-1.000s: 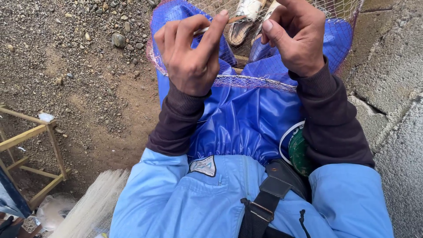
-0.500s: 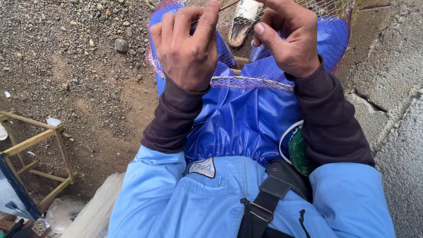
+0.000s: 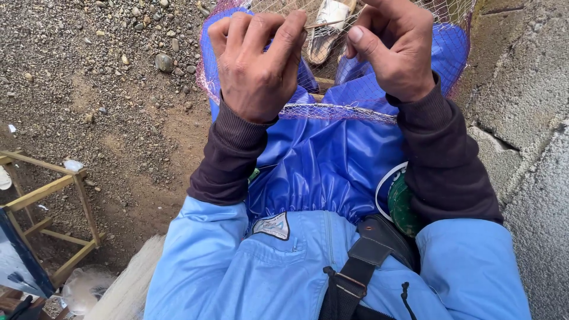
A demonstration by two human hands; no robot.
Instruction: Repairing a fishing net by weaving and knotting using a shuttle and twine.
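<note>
Gravel ground (image 3: 89,89) — stones, wooden frame (image 3: 53,195) standing.

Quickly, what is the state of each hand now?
Left hand: closed, fingers pinching the fine net.
Right hand: closed, also pinching the net, close beside the left.

Far part of the fine net (image 3: 355,109) cut off by the top edge, sandal (image 3: 327,29) seen only in part behind the mesh, right hand (image 3: 397,50) knuckles clipped at the top, thin strand pinched between the fingers (image 3: 290,35) too small to be told, wooden frame (image 3: 53,207) cut off at the left edge.
</note>
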